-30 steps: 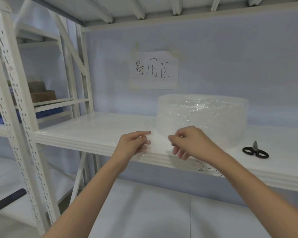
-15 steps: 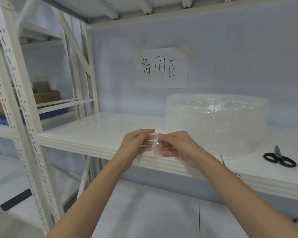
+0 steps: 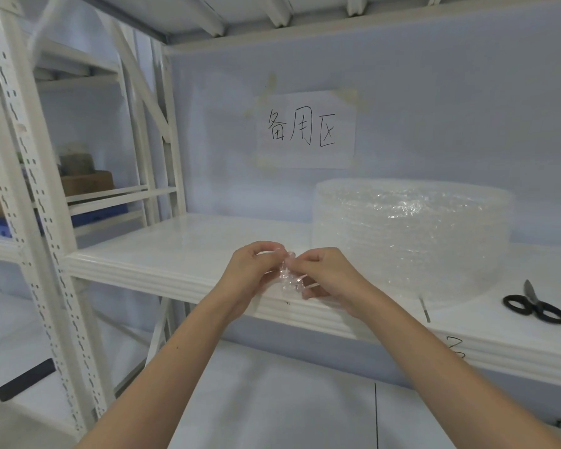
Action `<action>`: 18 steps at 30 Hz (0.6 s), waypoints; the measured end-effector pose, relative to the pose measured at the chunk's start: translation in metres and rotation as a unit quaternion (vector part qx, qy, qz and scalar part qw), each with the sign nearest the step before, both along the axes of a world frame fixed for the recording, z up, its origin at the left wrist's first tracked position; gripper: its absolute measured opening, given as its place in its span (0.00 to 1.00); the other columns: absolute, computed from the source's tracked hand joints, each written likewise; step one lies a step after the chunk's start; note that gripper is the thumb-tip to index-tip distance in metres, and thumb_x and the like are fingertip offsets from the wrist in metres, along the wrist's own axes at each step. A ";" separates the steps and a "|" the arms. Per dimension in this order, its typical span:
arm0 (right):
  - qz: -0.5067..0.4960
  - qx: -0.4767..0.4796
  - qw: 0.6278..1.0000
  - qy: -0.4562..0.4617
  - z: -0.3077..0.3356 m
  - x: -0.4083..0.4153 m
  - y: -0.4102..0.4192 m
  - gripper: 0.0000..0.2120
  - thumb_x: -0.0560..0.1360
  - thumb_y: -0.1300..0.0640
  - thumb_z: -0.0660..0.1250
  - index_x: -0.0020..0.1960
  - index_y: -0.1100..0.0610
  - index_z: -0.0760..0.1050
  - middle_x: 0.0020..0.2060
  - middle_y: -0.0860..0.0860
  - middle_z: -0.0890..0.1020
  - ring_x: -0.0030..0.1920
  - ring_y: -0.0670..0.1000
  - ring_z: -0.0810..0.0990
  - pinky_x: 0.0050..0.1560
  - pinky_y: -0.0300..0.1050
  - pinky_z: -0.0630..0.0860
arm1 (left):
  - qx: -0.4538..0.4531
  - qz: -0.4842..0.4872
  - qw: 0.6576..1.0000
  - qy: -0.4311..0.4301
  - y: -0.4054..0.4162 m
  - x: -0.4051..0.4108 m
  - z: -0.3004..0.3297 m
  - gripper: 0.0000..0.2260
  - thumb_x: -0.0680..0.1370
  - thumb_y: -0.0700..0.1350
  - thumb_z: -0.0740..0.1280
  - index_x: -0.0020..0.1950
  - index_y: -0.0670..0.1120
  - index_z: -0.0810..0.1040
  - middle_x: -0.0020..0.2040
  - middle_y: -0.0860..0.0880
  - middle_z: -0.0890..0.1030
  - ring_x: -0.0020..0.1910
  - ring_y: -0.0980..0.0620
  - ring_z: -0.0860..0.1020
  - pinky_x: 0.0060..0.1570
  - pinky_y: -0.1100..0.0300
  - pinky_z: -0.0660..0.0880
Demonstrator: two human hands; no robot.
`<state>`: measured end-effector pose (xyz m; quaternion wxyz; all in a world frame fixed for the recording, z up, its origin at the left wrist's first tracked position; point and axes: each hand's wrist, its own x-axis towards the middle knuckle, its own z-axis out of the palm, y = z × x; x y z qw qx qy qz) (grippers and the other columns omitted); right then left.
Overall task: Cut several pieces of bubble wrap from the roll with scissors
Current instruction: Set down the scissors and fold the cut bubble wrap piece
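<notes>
Fingertips (image 3: 280, 254) of both hands are pinched together on a small crumpled scrap of bubble wrap (image 3: 289, 280) at the frame's centre, the left hand (image 3: 251, 273) and right hand (image 3: 329, 277) nearly touching above the shelf's (image 3: 175, 254) front edge. The roll (image 3: 412, 234) stands right of centre on that shelf; the scissors (image 3: 533, 306) lie untouched at the far right. This looks like handling a loose bit between cuts. Next, the scrap must be released, the roll's free edge drawn out and the scissors fetched.

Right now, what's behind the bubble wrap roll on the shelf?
Behind the bubble wrap roll only the pale blue wall shows, with a paper sign up and left. The roll hides the shelf strip behind it.
</notes>
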<state>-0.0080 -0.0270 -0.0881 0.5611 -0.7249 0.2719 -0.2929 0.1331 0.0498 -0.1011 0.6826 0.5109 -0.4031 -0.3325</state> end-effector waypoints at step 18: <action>-0.045 0.027 0.997 -0.056 -0.007 0.092 -0.020 0.08 0.73 0.63 0.71 0.47 0.68 0.80 0.34 0.58 0.80 0.30 0.51 0.76 0.29 0.41 0.75 | 0.093 0.110 0.979 -0.145 0.038 0.065 0.000 0.14 0.74 0.37 0.72 0.59 0.45 0.78 0.46 0.43 0.87 0.40 0.49 0.84 0.50 0.59 0.81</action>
